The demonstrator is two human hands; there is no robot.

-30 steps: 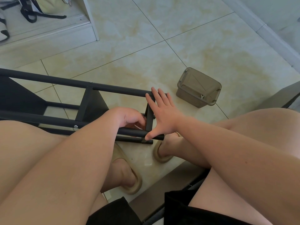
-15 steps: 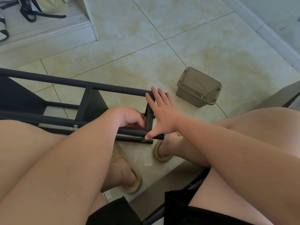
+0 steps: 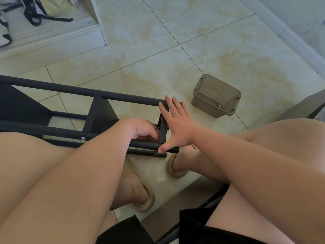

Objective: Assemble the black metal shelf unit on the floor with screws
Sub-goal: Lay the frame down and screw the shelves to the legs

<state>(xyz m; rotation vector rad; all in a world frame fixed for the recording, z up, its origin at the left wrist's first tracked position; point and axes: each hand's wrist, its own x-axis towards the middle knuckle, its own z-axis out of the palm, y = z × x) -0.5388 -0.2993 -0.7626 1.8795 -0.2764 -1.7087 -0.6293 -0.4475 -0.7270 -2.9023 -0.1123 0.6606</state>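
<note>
Lying on its side across the tiled floor (image 3: 175, 23), the black metal shelf unit (image 3: 123, 96) reaches from the left edge to the person's knees, with a brown lidded box (image 3: 216, 95) standing apart to its right. The right grip (image 3: 177, 125) is spread flat, fingers straight, against the unit's end crosspiece, fingertips at the far tube and thumb on the near tube, while the left grip (image 3: 142, 129) is curled inside the frame just beside that crosspiece; whether it holds anything cannot be told. A silver screw head (image 3: 83, 138) shows on the near tube.
</note>
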